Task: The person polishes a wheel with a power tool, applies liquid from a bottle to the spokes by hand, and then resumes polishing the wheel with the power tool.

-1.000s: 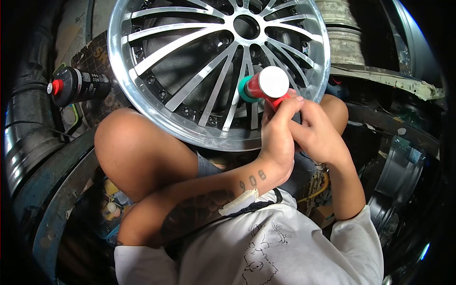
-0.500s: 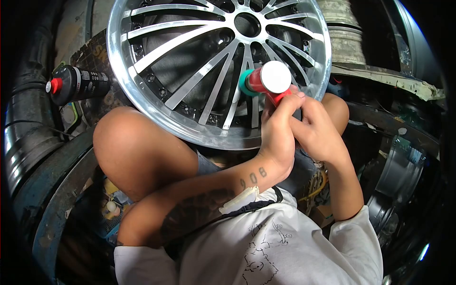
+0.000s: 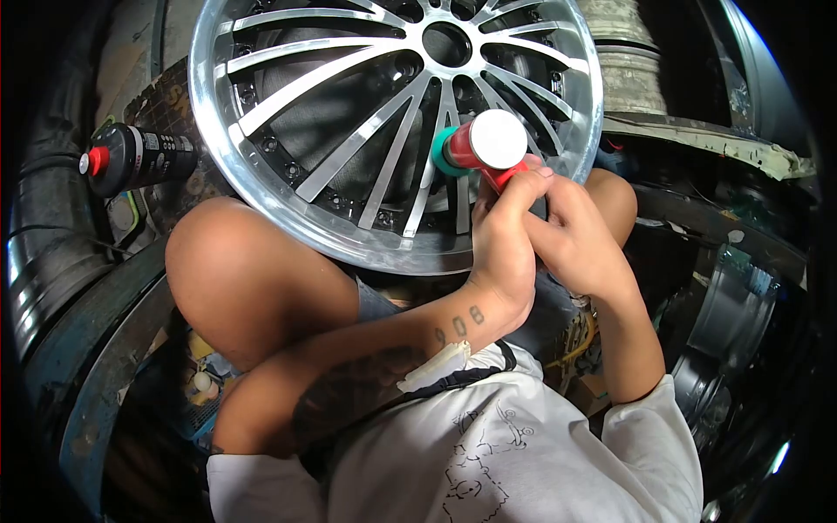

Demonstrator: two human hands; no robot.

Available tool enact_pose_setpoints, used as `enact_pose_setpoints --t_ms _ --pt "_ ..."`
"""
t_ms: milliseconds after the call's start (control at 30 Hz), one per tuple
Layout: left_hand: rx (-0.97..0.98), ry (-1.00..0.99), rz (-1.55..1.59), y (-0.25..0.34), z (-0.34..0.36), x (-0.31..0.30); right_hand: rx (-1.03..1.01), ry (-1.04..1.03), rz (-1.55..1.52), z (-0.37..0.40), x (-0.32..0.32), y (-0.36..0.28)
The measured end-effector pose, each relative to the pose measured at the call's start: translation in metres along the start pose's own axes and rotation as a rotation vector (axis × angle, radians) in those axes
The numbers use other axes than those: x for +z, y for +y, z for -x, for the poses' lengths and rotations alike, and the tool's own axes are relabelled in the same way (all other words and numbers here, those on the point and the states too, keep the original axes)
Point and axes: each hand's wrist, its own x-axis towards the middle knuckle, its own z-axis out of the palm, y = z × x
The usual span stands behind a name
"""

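A small red power polisher with a round white end and a teal pad is over the lower spokes of a silver and black alloy wheel. The pad overlaps a spoke just below the hub hole. My left hand is closed around the polisher's red handle, thumb along its top. Pressed beside it, my right hand is closed on the same handle, its fingertips partly hidden behind the left hand. The wheel leans between my bare knees.
A black bottle with a red cap lies on its side at the left. Other wheel barrels stand at the right, and ribbed metal rises behind. Dark metal bars run along the lower left.
The whole view has shifted slightly, so everything appears a little further left. Both hands keep their grip, and the polisher stays at about the same spot on the wheel.
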Motion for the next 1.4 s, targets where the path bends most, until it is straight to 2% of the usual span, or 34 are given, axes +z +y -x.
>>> enact_pose_setpoints --t_ms 100,333,433,500,567,833,933,1000,1333,1400 --pt "0.009 0.029 -0.009 0.011 0.015 0.015 -0.004 -0.011 -0.011 -0.001 0.002 0.006" --pt "0.040 -0.034 0.060 0.000 0.000 -0.006 0.009 -0.036 -0.015 -0.001 0.000 0.008" --pt "0.064 -0.065 0.072 -0.005 -0.010 -0.011 0.006 0.032 0.007 -0.001 0.000 -0.005" --pt "0.071 -0.037 -0.004 -0.004 -0.011 -0.008 0.039 -0.002 0.014 -0.002 -0.001 -0.001" --pt "0.058 -0.089 0.060 0.001 0.004 -0.006 0.053 -0.026 0.012 -0.004 -0.002 -0.001" --pt "0.010 -0.008 0.017 -0.007 -0.008 -0.009 0.072 -0.044 0.027 -0.001 -0.003 0.000" --pt "0.029 -0.062 -0.014 -0.003 -0.009 -0.011 0.035 0.016 0.017 -0.001 -0.001 -0.008" --pt "0.018 -0.103 0.040 0.004 0.006 -0.007 0.042 -0.019 0.025 -0.001 -0.002 -0.003" --pt "0.033 -0.002 0.000 -0.007 -0.008 -0.009 0.009 -0.026 -0.021 -0.002 0.001 0.011" --pt "0.056 -0.033 -0.029 -0.005 -0.011 -0.009 0.002 0.030 -0.014 -0.002 0.001 0.003"
